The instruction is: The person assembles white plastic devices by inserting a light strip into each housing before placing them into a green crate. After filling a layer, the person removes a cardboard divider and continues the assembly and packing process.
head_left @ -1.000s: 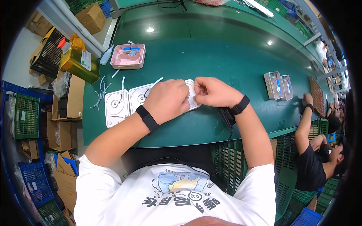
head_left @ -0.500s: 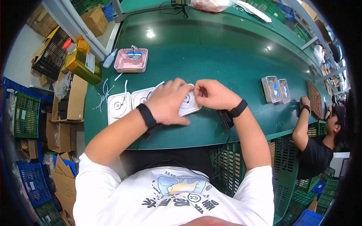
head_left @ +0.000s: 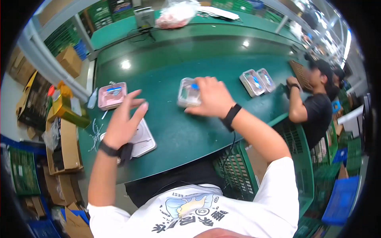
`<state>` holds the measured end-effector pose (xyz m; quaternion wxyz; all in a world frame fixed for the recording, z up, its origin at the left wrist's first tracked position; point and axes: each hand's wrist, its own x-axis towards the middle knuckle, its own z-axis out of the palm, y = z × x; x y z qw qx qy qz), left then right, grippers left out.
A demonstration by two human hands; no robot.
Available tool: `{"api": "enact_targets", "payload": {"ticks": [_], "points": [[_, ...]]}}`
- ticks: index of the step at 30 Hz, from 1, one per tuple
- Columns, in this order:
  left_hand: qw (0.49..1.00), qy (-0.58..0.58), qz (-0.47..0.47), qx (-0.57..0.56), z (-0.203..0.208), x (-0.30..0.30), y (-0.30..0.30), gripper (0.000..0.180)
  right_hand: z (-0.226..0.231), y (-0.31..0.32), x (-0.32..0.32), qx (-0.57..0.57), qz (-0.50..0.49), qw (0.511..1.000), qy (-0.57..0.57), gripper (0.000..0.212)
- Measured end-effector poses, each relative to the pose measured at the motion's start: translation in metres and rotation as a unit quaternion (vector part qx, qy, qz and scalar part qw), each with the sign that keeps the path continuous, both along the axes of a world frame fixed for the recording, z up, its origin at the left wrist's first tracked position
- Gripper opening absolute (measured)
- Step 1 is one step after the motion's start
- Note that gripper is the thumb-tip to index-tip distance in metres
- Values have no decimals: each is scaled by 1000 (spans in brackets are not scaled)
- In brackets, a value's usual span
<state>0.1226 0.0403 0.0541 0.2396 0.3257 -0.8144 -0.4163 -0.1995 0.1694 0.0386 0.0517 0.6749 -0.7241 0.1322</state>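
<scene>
— Head view: our right hand (head_left: 212,97) presses on the clear plastic tray (head_left: 187,92), mid green table (head_left: 178,135). Left hand (head_left: 123,121) spread open, holding nothing, above a white tray (head_left: 143,139).

— We judge it light, thin, flexible, slippery; we'd take its rim.

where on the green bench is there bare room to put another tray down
Bare green table lies between the white tray under the left hand and the clear tray the right hand rests on. The far strip near the light glare is also bare. Crowded: the left edge by the pink tray and the two trays at right.
</scene>
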Motion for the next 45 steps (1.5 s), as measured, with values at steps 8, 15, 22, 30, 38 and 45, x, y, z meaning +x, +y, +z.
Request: {"api": "enact_targets", "payload": {"ticks": [8,15,22,30,38,45], "points": [[950,-247,-42,-187,-24,67,33,125,-54,39,-136,19,-300,930,211,87],[974,-91,-105,-180,-55,8,48,126,-26,-5,-98,22,-224,970,88,47],[987,-69,-90,-114,-62,-29,35,128,-44,-10,71,95,8,985,-145,41],[987,-21,-84,-137,-85,-28,42,125,-53,-24,65,-26,43,952,-303,55],[991,10,-45,-122,-90,-25,48,122,-45,-19,59,-18,2,873,-488,42],[990,-10,-40,-134,-89,-27,50,120,-48,-23,73,13,-36,949,-312,27]]}}
